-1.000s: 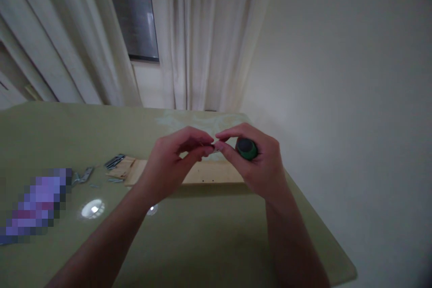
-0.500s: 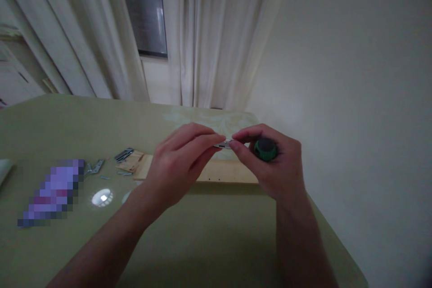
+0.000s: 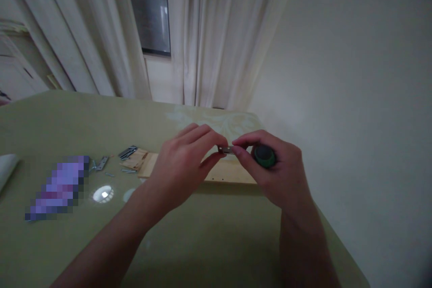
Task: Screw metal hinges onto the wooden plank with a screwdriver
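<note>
A small metal bracket (image 3: 225, 149) with holes is held up between my two hands, above a light wooden board (image 3: 232, 174) with small dark holes. My left hand (image 3: 184, 164) pinches the bracket's left end with thumb and fingers. At its right end, the thumb and index finger of my right hand (image 3: 278, 168) close on it. That same hand also grips a screwdriver (image 3: 264, 156) in its palm, with the rounded black and green handle end facing me; its shaft is hidden.
Left of the board lie small wood pieces (image 3: 135, 160), dark metal parts (image 3: 128, 152), several screws (image 3: 128, 171) and another metal bracket (image 3: 101, 163). A blurred purple packet (image 3: 60, 186) rests farther left on the green table (image 3: 202, 234). Curtains and a wall stand behind.
The bracket has turned, so its face with holes shows more. My left fingers have shifted back along it and bent more. The view has moved slightly.
</note>
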A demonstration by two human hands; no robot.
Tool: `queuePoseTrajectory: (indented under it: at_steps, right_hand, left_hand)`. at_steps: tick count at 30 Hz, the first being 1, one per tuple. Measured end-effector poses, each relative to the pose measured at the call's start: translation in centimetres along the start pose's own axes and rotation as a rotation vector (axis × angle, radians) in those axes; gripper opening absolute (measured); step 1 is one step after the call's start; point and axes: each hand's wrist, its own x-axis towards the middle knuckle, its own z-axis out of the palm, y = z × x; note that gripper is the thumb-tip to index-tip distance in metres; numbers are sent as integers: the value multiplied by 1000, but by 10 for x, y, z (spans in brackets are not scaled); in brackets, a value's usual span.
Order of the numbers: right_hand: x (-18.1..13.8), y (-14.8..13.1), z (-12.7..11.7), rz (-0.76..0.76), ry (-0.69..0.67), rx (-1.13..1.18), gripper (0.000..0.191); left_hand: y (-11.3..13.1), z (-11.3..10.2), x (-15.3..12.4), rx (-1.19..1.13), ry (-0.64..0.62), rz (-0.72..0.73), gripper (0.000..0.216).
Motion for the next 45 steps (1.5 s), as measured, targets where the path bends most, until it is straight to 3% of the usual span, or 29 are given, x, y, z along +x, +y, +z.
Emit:
queuePoseTrajectory:
  at_steps: [5, 11, 22, 26, 32, 36, 39, 42, 45]
  right_hand:
    - [1, -2, -1, 28, -48, -10, 3]
    - [2, 0, -4, 55, -118, 48, 18]
    - [2, 2, -8, 83, -83, 46, 20]
    - [2, 1, -9, 80, -59, 3, 19]
    - [-1, -3, -20, 61, -24, -89, 15]
    - [-4, -8, -34, 105, 165, -96, 17]
    - [-7, -10, -42, 109, 219, -77, 17]
    - [-6, -6, -43, 118, 166, -83, 18]
    - [-4, 2, -42, 141, 86, -115, 15]
  left_hand:
    - [-16, 3, 4, -159, -60, -15, 10]
    - [-21, 3, 6, -266, -90, -72, 9]
    - [-21, 7, 4, -349, -54, -144, 14]
    - [-23, 8, 4, -463, -55, -220, 14]
    - [-24, 17, 0, -836, -139, -385, 16]
    - [-25, 39, -20, -707, -268, -575, 25]
    - [-29, 52, -36, -661, -366, -687, 24]
    - [-30, 51, -41, -737, -328, -715, 25]
    - [-25, 43, -35, -872, -278, -626, 23]
